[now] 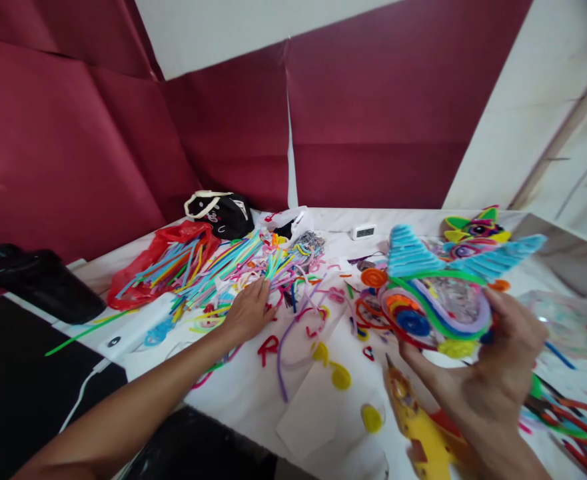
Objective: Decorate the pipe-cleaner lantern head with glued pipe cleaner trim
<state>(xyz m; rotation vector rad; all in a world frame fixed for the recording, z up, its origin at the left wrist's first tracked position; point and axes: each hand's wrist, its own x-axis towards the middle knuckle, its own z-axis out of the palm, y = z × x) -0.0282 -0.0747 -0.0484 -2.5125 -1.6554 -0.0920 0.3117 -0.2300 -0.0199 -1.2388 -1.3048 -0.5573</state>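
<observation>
My right hand (498, 367) is closed around a colourful pipe-cleaner craft (438, 310), lifted above the table at the right. The craft has ribbed light-blue wing-like parts, a blue coil, and a see-through middle edged in purple, blue and green. My left hand (250, 310) reaches out over the front of a loose heap of pipe cleaners (233, 267), fingers stretched and no held piece visible. Below it lie a red bent pipe-cleaner shape (268, 348) and a purple pipe cleaner (282, 367).
A yellow glue gun (430, 437) lies under my right forearm, with pliers (578, 427) to its right. Yellow coils (372, 419) dot the paper. Farther back are a red bag (160, 250), a black bag (230, 217), a small display (363, 232) and another craft (480, 227). A black bottle (48, 283) stands left.
</observation>
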